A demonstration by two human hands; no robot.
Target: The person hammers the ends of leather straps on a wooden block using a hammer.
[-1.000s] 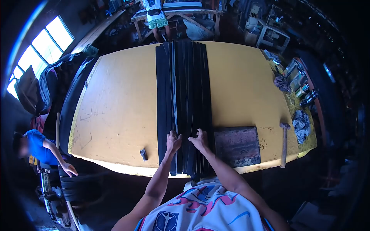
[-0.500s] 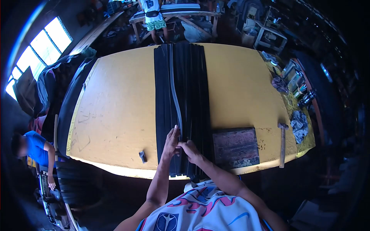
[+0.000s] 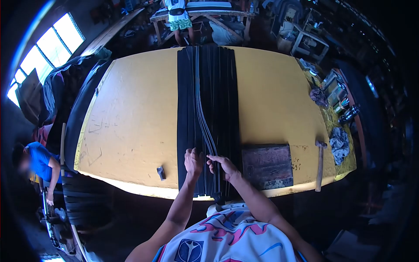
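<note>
A band of long black strips runs across the table, from its far edge to the near edge by my body. Several narrow, lighter-edged strips lie on top and bend rightward at their near part. My right hand has its thumb and fingers closed around these bent strips. Just left of it, my left hand is over the black band with its fingers curled; what they hold, if anything, is hidden. A small gap separates the two hands.
On the yellow-topped table lie a dark rectangular plate, a hammer and a small dark metal piece. Crumpled cloth sits at the right edge. A person in blue is at left; another person stands beyond the table.
My hands have moved apart, the right one shifting right. The near part of the narrow strips has swung right and fanned out. My left fingers have curled from a more stretched pose.
</note>
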